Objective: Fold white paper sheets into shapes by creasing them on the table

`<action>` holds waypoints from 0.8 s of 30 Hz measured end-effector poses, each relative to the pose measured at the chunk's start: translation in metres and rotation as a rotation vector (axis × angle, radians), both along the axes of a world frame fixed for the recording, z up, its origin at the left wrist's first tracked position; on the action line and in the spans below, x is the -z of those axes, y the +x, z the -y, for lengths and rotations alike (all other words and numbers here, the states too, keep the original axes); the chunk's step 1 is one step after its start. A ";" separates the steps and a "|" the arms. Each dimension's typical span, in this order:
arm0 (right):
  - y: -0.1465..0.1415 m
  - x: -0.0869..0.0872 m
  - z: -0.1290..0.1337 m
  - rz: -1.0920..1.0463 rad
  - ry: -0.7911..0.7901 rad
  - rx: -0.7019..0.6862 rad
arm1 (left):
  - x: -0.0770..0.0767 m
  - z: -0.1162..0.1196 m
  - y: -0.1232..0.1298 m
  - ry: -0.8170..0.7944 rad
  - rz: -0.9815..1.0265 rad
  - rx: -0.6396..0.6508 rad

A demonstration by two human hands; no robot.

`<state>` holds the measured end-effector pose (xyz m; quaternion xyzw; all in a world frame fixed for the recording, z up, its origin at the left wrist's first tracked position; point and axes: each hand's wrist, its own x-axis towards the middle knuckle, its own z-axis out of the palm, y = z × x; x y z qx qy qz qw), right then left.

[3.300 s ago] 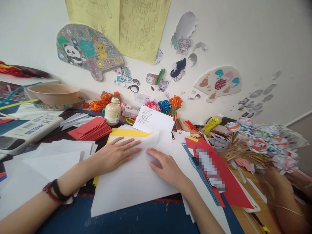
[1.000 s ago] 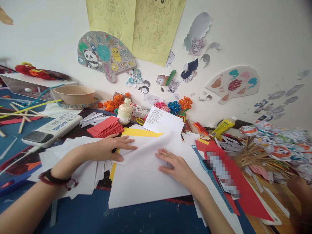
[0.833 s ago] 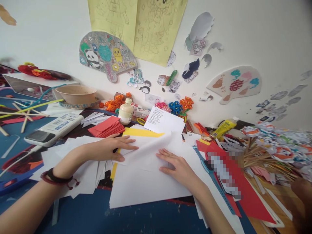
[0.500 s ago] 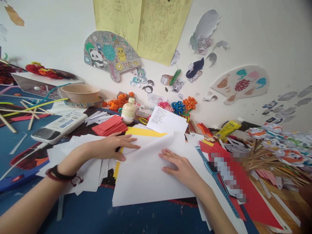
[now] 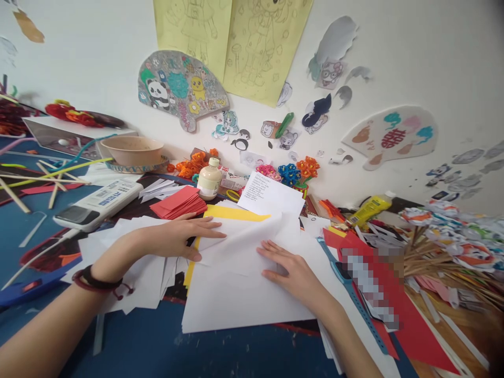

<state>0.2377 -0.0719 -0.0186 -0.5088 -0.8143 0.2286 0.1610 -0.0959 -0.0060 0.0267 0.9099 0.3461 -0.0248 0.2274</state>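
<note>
A large white sheet (image 5: 236, 294) lies before me, its upper part folded over with a raised crease. My left hand (image 5: 177, 236) rests on its upper left part, fingers spread, palm down. On the right part, my right hand (image 5: 289, 268) lies with its fingers apart, touching the paper beside the crease. Yellow paper (image 5: 232, 212) shows beyond the sheet's top and left edges. Neither hand grips anything.
Behind are a glue bottle (image 5: 209, 179), red slips (image 5: 179, 202), a written note (image 5: 270, 195) and a bowl (image 5: 132, 150). White papers (image 5: 134, 273) lie left, near a white device (image 5: 100, 202). A blue-strapped watch (image 5: 344, 275) and red paper (image 5: 417, 325) lie right.
The view has shifted very slightly. Both hands and the white sheet keep the same positions.
</note>
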 end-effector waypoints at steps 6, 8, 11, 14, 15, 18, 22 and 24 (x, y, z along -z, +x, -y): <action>-0.001 -0.001 0.001 -0.030 0.000 -0.001 | 0.002 -0.001 0.000 -0.007 -0.001 -0.010; -0.001 -0.002 0.001 -0.036 0.000 -0.004 | 0.003 -0.002 -0.001 -0.010 0.006 -0.022; -0.002 -0.003 0.002 -0.040 -0.001 0.003 | 0.005 -0.003 -0.002 -0.011 0.008 -0.032; -0.002 -0.004 0.003 -0.044 -0.004 0.008 | 0.006 -0.003 -0.002 -0.008 0.016 -0.026; -0.003 -0.004 0.003 -0.045 -0.005 0.008 | 0.005 -0.003 -0.001 -0.008 0.018 -0.026; -0.002 -0.004 0.003 -0.040 -0.007 0.006 | 0.004 -0.002 -0.001 -0.011 0.014 -0.038; -0.002 -0.003 0.003 -0.039 -0.007 0.009 | 0.002 -0.001 0.000 -0.006 0.005 -0.034; -0.002 -0.003 0.002 -0.038 -0.007 0.010 | 0.004 0.000 0.002 0.012 0.003 -0.028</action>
